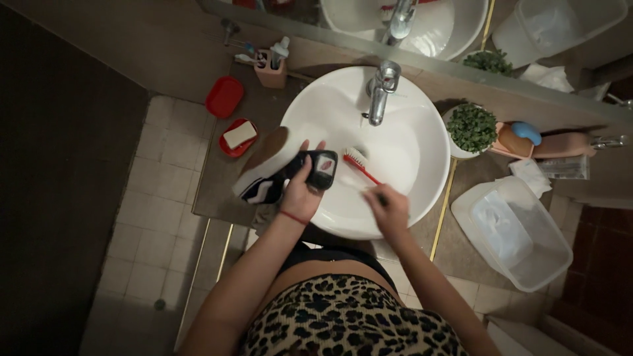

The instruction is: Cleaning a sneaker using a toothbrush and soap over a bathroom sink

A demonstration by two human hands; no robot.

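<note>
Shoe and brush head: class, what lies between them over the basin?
Only bare white basin lies between the shoe and brush head, in the head view.

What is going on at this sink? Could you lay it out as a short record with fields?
place: bathroom counter with a round white basin under a chrome tap
left hand: holds a dark shoe with a white sole over the basin's left rim
right hand: grips a red-handled brush, bristles near the shoe
left of basin: red soap dish with a white bar, its red lid, pink toothbrush holder
right of basin: small green plant, clear plastic tub
</note>
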